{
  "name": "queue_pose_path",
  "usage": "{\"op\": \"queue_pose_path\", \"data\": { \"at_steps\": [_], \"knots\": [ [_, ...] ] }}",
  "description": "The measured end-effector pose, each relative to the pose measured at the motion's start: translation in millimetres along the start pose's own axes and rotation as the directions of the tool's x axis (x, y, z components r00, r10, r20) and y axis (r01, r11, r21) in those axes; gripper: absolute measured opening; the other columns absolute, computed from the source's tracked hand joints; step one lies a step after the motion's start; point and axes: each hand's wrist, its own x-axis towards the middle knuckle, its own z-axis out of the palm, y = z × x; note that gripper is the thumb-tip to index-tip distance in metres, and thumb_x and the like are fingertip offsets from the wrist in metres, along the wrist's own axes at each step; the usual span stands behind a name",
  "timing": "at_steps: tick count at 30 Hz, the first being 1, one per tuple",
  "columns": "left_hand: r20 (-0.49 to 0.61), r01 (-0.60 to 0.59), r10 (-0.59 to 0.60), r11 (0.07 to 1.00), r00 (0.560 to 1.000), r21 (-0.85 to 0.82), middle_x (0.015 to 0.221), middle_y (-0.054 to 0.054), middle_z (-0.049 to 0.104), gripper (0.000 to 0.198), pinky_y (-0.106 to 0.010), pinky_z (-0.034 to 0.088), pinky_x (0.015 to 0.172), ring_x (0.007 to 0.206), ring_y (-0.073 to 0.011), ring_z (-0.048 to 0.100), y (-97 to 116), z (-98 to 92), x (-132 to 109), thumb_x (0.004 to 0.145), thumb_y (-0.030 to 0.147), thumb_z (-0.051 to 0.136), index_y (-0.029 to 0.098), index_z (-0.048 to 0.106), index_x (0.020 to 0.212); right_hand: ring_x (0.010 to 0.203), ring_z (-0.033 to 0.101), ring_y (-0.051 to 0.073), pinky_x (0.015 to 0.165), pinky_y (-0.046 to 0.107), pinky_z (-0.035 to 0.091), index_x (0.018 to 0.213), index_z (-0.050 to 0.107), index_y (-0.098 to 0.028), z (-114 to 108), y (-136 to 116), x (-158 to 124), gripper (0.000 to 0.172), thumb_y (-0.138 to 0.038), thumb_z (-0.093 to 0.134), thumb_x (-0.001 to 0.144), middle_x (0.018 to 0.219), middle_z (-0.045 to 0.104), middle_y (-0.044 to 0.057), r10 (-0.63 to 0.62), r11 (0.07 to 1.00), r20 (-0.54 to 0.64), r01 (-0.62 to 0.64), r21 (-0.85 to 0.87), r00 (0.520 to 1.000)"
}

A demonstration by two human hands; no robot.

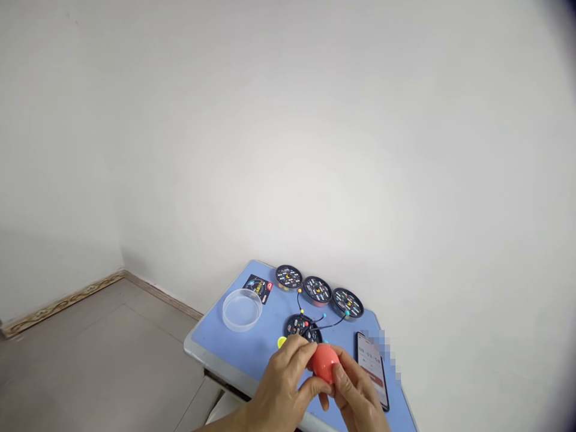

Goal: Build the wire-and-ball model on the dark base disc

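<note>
Between my two hands, low in the view and above the front of the blue table, is a smooth coral-red ball (pixel 324 362). My left hand (pixel 285 378) grips its left side with thumb and fingers. Around its right side curl the fingers of my right hand (pixel 357 393), the thumb pressed on the front. Just beyond the hands stands a round black disc (pixel 296 326) with thin dark arms tipped by small coloured beads (pixel 324 315). A yellow round piece (pixel 282 342) shows partly behind my left hand.
Three black-topped round containers (pixel 317 290) line the table's back edge by the wall. A clear round plastic tub (pixel 242 311) stands at the left, against a dark printed card (pixel 265 290). On the right lies a phone (pixel 372 366) with a timer. The blue tabletop (pixel 225 342) has a pale rim.
</note>
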Motion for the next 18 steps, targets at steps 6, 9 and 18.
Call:
{"op": "queue_pose_path", "data": {
  "at_steps": [6,9,18],
  "knots": [
    [0.091,-0.266,0.252,0.937,0.963,0.225,0.101,-0.016,0.065,0.034,-0.039,0.051,0.085,0.095,-0.0277,0.06,-1.3,-4.1,-3.0,0.094,0.02,0.053,0.011,0.06,0.127,0.063,0.046,0.014,0.054,0.025,0.043,0.087,0.07,-0.019,-3.2,2.2,-1.9,0.03,-0.048,0.069,0.08,0.072,0.055,0.002,0.043,0.999,-0.017,-0.043,0.024,0.999],
    [0.104,-0.249,0.231,0.94,0.967,0.234,0.101,-0.017,0.064,0.037,-0.04,0.052,0.084,0.093,-0.0282,0.06,0.5,-5.0,-0.3,0.089,0.024,0.063,0.008,0.061,0.123,0.062,0.048,0.013,0.053,0.025,0.041,0.086,0.071,-0.018,-8.9,5.8,-1.9,0.029,-0.047,0.07,0.081,0.073,0.057,0.002,0.097,0.992,-0.007,-0.096,0.082,0.995],
    [-0.033,-0.291,0.302,0.939,0.953,0.186,0.096,-0.009,0.057,0.053,-0.035,0.054,0.068,0.08,-0.0211,0.057,-4.0,3.5,2.5,0.079,0.033,0.075,0.015,0.055,0.125,0.067,0.057,0.016,0.064,0.029,0.044,0.084,0.076,-0.018,-15.5,18.4,1.1,0.043,-0.06,0.071,0.075,0.083,0.069,0.008,0.313,0.889,0.05,-0.311,0.337,0.948]
  ]
}}
